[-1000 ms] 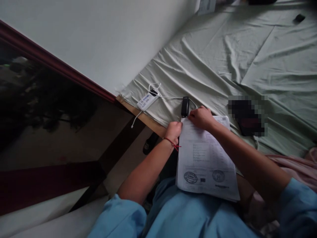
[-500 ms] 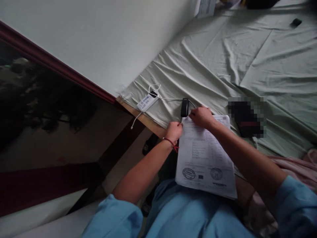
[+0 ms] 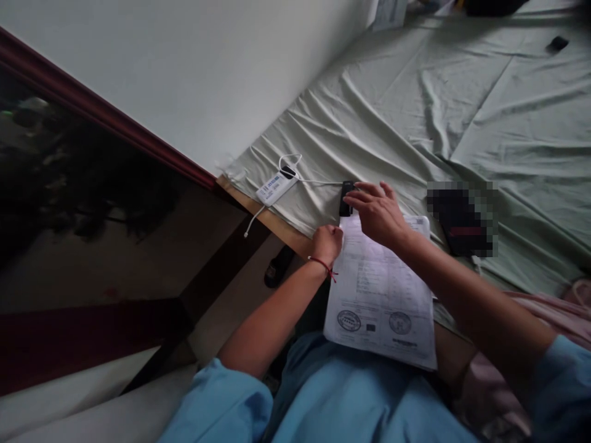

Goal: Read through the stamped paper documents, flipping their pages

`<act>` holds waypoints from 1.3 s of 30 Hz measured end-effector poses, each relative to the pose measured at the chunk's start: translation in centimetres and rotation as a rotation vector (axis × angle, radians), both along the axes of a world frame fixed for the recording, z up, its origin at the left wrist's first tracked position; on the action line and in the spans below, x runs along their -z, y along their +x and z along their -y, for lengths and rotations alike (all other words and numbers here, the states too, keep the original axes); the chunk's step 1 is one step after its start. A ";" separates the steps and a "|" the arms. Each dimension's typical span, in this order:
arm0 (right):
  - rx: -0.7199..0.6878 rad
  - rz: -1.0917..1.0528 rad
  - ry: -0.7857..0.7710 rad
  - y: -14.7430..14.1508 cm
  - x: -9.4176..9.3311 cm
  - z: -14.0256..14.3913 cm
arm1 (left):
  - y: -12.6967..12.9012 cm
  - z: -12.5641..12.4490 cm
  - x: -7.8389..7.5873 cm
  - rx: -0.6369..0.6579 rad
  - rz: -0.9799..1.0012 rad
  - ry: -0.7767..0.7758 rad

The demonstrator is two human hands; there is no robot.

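Note:
A stack of printed papers (image 3: 383, 301) with round stamps near its bottom lies over my lap and the bed's edge. My left hand (image 3: 327, 243), a red bracelet at its wrist, is closed at the stack's upper left edge, gripping it there. Just past the top of the papers stands a small black oblong device (image 3: 346, 200). Over the stack's upper part, my right hand (image 3: 376, 212) has its fingers stretched apart. Its fingertips reach to the black device and overlap its right side; whether they press on it I cannot tell.
A white power strip (image 3: 277, 187) with a black plug and white cable (image 3: 318, 182) rests at the bed's corner by the wall. A blurred-out dark object (image 3: 462, 221) lies to the right on the pale green sheet (image 3: 392, 123). Pink cloth (image 3: 545, 314) bunches at lower right.
My right hand has lifted off the papers' top edge, its fingers spreading toward the black device. My left hand stays at the papers' left edge.

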State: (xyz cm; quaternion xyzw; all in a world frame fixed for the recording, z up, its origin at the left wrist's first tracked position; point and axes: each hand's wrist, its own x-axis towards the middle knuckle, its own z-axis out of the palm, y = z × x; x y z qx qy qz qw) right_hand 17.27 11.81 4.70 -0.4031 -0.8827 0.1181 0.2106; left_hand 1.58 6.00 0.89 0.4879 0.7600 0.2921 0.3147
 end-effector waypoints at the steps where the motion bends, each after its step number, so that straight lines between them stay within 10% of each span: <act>1: -0.043 0.020 0.000 0.0 0.0 0.0 | 0.0 0.0 0.1 -0.003 0.006 -0.002; 15: -0.042 -0.008 0.001 -0.7 0.9 0.9 | 0.3 0.4 0.7 -0.060 0.120 0.030; 22: 0.189 -0.363 0.070 6.1 -2.6 3.9 | -0.3 4.8 -0.1 0.009 0.266 0.164; 30: 0.257 -0.803 -0.607 12.4 0.5 12.3 | -0.4 6.9 -3.1 -0.199 0.842 0.417; 39: 0.241 -0.950 -0.845 12.1 0.3 13.4 | -0.7 4.7 -4.7 -0.240 1.077 0.395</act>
